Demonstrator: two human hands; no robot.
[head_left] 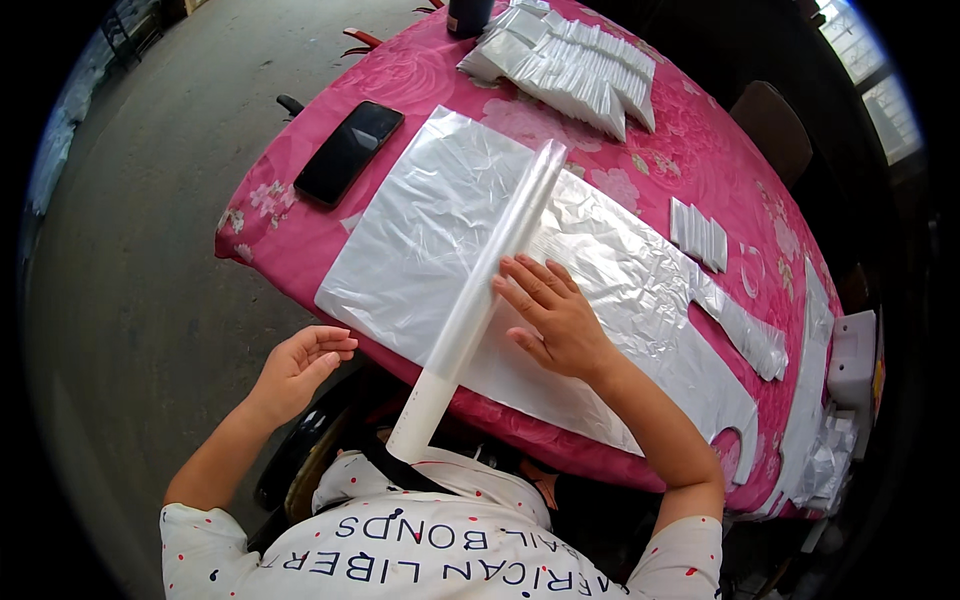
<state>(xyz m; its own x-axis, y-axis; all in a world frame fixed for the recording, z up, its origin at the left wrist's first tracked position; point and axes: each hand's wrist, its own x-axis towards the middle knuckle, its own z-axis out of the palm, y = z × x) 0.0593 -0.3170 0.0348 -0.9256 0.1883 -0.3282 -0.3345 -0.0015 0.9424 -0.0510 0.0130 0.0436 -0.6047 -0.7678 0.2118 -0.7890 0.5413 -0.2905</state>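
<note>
A flat stack of thin whitish plastic bags (610, 290), with cut handle loops at its right end, lies across the table. Diagonally over it rests a pale tube (415, 415), wrapped in clear film along most of its length; its bare near end juts past the table edge towards my body. My right hand (555, 315) lies flat, fingers spread, on the bags just right of the tube, with its fingertips at the tube's side. Off the table's near left edge my left hand (300, 370) hovers empty, fingers loosely bent and thumb apart, near the stack's left corner.
A black phone (350, 153) lies at the left. At the far side sit many folded plastic bundles (570, 70) beside a dark cup (468, 15). A smaller bundle (698, 235) is at the right, near a white plastic container (853, 355). Pink flowered cloth (420, 75) covers the table.
</note>
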